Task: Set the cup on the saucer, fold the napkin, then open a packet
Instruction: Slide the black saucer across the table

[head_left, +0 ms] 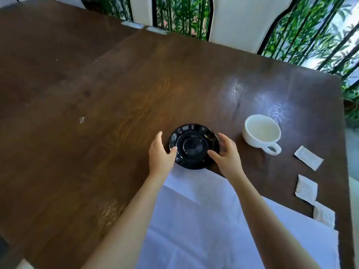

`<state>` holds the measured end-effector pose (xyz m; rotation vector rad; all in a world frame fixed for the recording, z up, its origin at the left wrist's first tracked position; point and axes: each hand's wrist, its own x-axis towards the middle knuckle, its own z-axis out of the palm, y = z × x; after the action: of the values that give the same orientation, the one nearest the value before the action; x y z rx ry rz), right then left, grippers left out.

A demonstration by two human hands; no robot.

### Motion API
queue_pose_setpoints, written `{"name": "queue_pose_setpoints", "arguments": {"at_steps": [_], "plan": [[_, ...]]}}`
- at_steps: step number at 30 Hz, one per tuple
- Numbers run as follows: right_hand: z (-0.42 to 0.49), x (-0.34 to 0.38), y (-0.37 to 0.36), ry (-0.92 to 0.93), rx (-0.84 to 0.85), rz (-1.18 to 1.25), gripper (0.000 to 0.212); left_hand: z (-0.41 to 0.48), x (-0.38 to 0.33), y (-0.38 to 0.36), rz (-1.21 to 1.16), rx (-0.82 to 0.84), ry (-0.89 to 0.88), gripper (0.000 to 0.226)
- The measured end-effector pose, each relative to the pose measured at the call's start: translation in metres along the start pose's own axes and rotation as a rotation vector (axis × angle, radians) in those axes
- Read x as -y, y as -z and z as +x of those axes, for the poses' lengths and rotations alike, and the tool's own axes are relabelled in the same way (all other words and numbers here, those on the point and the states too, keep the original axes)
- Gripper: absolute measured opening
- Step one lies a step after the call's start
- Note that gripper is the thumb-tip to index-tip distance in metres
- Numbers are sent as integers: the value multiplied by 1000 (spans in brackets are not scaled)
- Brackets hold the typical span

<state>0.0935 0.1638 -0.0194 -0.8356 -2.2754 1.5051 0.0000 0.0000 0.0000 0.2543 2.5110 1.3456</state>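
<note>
One wide-angle camera on the person's head looks forward and steeply down onto the surface [81, 90], centred on the saucer [194, 146]. The left hand [160, 154] and right hand [227, 156] sit close, mid-frame. The far railing [154, 14] curves, probably from lens distortion.

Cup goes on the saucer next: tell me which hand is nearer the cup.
Right. The right hand holds the saucer's right rim, on the cup's side; the left hand holds its left rim, farther off.
</note>
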Motion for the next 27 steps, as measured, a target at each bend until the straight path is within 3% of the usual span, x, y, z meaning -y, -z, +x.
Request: {"name": "queue_pose_setpoints", "arguments": {"at_steps": [6,12,22,26,27], "plan": [[1,-4,-5,-172,-37,118,60,9,-1,-10,25,-7,77,62],[4,-1,-1,-219,-17,168,60,11,-9,-12,30,-37,21,18],[6,26,10,-70,47,-32,47,10,-20,6,17,-36,1,44],[8,49,14,22,126,-151,42,7,-27,28,30,8,-66,25],[9,56,14,51,152,-199,46,6,-29,34,48,23,-81,37]]}}
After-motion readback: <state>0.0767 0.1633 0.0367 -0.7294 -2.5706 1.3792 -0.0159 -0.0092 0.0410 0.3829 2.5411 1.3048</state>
